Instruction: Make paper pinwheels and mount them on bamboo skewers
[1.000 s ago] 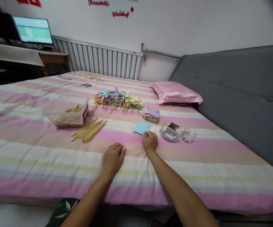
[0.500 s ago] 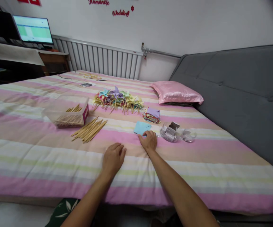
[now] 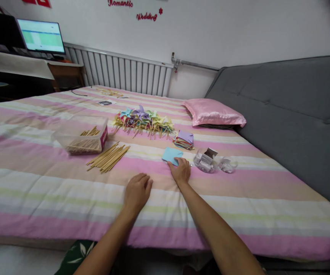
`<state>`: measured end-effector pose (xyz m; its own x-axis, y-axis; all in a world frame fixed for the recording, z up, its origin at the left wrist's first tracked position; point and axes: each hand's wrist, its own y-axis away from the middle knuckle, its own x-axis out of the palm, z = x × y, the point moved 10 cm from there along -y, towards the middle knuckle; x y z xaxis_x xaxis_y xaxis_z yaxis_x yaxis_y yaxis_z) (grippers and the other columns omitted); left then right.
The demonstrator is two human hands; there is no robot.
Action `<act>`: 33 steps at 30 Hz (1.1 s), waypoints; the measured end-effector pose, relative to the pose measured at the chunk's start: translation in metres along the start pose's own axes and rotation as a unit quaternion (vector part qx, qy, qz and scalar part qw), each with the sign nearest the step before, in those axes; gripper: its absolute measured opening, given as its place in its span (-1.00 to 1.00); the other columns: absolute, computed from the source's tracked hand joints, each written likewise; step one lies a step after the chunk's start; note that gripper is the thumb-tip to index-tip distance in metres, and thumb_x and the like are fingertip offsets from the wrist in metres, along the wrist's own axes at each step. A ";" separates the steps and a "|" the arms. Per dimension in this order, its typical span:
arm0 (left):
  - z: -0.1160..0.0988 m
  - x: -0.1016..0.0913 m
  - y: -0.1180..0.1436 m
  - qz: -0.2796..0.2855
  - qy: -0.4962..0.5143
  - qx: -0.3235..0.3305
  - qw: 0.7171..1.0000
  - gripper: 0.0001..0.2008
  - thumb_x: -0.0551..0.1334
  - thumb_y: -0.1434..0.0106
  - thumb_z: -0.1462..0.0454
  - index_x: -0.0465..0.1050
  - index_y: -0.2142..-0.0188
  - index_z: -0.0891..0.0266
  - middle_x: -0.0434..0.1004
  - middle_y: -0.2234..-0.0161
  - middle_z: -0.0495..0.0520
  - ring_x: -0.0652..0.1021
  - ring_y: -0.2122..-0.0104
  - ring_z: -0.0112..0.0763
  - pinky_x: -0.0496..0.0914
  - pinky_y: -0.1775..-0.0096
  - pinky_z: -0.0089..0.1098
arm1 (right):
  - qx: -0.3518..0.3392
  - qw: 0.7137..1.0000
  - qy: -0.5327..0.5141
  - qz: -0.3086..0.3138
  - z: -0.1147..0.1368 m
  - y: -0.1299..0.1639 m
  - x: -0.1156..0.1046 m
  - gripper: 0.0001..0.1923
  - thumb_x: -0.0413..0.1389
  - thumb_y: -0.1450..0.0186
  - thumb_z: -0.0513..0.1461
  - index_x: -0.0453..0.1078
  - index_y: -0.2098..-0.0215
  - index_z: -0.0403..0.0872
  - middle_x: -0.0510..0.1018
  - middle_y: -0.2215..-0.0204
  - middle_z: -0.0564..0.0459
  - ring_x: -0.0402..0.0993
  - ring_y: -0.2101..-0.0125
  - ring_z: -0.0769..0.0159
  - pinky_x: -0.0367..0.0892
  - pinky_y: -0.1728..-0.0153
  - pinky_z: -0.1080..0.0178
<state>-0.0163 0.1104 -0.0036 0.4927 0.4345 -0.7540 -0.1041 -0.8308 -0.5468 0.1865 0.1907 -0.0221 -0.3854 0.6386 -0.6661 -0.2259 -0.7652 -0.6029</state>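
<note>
1. Two bare hands rest on the striped bed (image 3: 39,179).
2. Right hand (image 3: 181,171) lies with its grip released, fingertips touching the near edge of the blue paper square (image 3: 171,154).
3. Left hand (image 3: 137,191) lies flat, holding nothing, near the loose wooden sticks (image 3: 107,157).
4. Clear container (image 3: 206,160) sits just right of the paper.

— Where are the hands?
— Right hand (image 3: 181,170) fingertips touch the blue paper square (image 3: 171,154); left hand (image 3: 137,190) lies flat on the striped bed (image 3: 39,183).
— Nearby?
— Wooden sticks (image 3: 108,157); pinwheels (image 3: 143,119) beyond.
</note>
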 end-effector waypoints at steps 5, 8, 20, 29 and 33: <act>-0.001 -0.001 0.000 0.000 -0.004 0.005 1.000 -0.74 0.10 -0.22 0.21 0.51 0.25 0.28 0.56 0.21 0.16 0.49 0.16 -0.24 0.35 0.05 -0.23 | -0.130 0.991 0.005 0.018 0.036 0.006 -0.004 -0.68 0.06 -0.23 -0.14 0.36 0.05 0.00 0.41 0.11 -0.08 0.21 0.11 0.14 0.09 0.13 0.14; -0.002 -0.001 0.000 -0.001 -0.006 0.007 1.000 -0.75 0.10 -0.23 0.22 0.51 0.26 0.27 0.56 0.22 0.15 0.50 0.17 -0.24 0.36 0.06 -0.23 | -0.191 0.981 -0.001 0.035 0.053 0.012 -0.003 -0.75 0.03 -0.27 -0.19 0.40 0.10 0.10 0.41 0.08 0.02 0.20 0.09 0.20 0.07 0.07 0.17; -0.003 -0.003 0.001 -0.012 -0.003 0.015 1.000 -0.76 0.08 -0.23 0.23 0.51 0.27 0.23 0.56 0.23 0.15 0.50 0.18 -0.23 0.37 0.07 -0.21 | -0.212 0.975 0.023 0.067 0.057 0.014 0.006 -0.72 -0.04 -0.30 -0.15 0.41 0.08 0.11 0.34 -0.06 0.03 0.14 0.01 0.13 0.05 0.03 0.07; -0.002 -0.003 0.001 -0.010 -0.004 0.011 1.000 -0.76 0.08 -0.23 0.23 0.50 0.27 0.22 0.56 0.23 0.14 0.50 0.18 -0.23 0.36 0.07 -0.21 | -0.209 0.975 0.013 0.075 0.055 0.014 0.010 -0.72 -0.05 -0.31 -0.15 0.41 0.08 0.06 0.40 -0.02 0.05 0.17 0.03 0.14 0.03 0.02 0.07; -0.002 -0.003 0.001 -0.008 -0.003 0.011 1.000 -0.76 0.08 -0.23 0.23 0.50 0.27 0.23 0.56 0.22 0.15 0.50 0.17 -0.24 0.36 0.07 -0.21 | -0.207 0.975 0.012 0.076 0.054 0.014 0.011 -0.71 -0.05 -0.31 -0.16 0.39 0.07 0.01 0.45 0.03 0.03 0.18 0.04 0.15 0.02 0.02 0.08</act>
<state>-0.0156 0.1073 -0.0016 0.4888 0.4503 -0.7472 -0.1159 -0.8154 -0.5672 0.1307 0.1827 -0.0135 -0.3650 0.5262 -0.7680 0.2143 -0.7553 -0.6194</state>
